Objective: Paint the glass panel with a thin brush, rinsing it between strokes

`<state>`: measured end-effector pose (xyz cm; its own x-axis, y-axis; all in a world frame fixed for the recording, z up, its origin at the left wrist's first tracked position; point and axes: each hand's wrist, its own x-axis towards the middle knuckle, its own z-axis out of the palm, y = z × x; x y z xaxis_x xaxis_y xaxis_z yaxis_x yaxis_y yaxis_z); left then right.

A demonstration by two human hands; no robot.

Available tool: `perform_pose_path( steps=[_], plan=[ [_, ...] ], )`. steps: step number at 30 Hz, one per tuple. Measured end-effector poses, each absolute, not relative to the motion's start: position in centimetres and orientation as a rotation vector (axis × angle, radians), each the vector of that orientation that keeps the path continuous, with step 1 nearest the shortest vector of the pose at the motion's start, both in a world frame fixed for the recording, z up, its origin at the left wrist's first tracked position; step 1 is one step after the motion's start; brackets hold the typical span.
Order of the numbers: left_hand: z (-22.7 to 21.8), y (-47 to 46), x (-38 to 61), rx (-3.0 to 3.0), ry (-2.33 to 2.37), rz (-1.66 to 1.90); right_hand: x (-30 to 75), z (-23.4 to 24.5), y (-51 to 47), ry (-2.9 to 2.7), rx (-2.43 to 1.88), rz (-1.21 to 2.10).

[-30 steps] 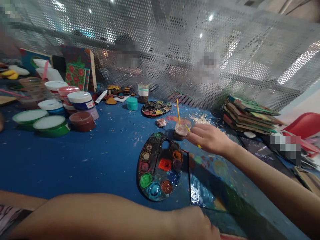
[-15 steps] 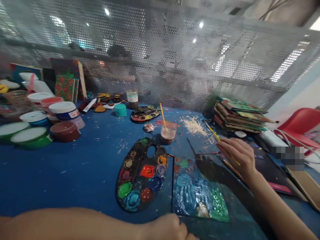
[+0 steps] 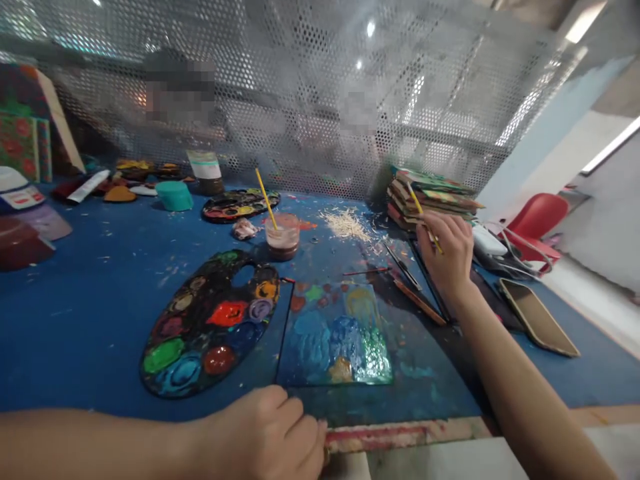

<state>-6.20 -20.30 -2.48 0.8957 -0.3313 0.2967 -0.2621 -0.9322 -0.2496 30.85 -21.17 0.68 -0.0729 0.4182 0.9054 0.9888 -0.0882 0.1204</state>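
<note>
My right hand [image 3: 446, 253] is raised over the table's right side, its fingers closed around a thin yellow paintbrush [image 3: 415, 199]. At the front edge my left hand [image 3: 273, 430] is curled into a fist; anything inside it is hidden. Just beyond it lies a small square painting [image 3: 313, 360] with wet blue, green and ochre patches. To its left rests a black oval palette [image 3: 197, 333] with several wells of bright paint. Behind these stands a clear cup [image 3: 283, 237] of murky water, a yellow-handled brush [image 3: 265, 197] leaning in it.
A craft knife [image 3: 403, 265] and a brown wooden-handled tool [image 3: 419, 302] lie right of the painting, near a phone [image 3: 540, 317]. Pale shavings [image 3: 347, 225] and stacked painted boards [image 3: 433, 197] lie farther back. A second palette [image 3: 240, 205] and a turquoise pot [image 3: 174, 196] stand by a perforated metal screen [image 3: 310, 100].
The view has shifted right and down, showing the table's front edge. My right hand has moved up and away from the painting, still holding the paintbrush. My left hand remains a fist.
</note>
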Motion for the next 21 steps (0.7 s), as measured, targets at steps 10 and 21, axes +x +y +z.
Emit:
perform_pose_path(
  steps=[10,21],
  plan=[
    [-1.2,-20.4,-5.8,-2.814,0.506,-0.501,30.9,1.5,-21.3,-1.515,-1.563,-1.03],
    [-2.0,-20.6,-6.3,-2.843,0.507,-0.387,30.8,1.2,-20.8,-1.468,-1.495,-0.929]
  ],
)
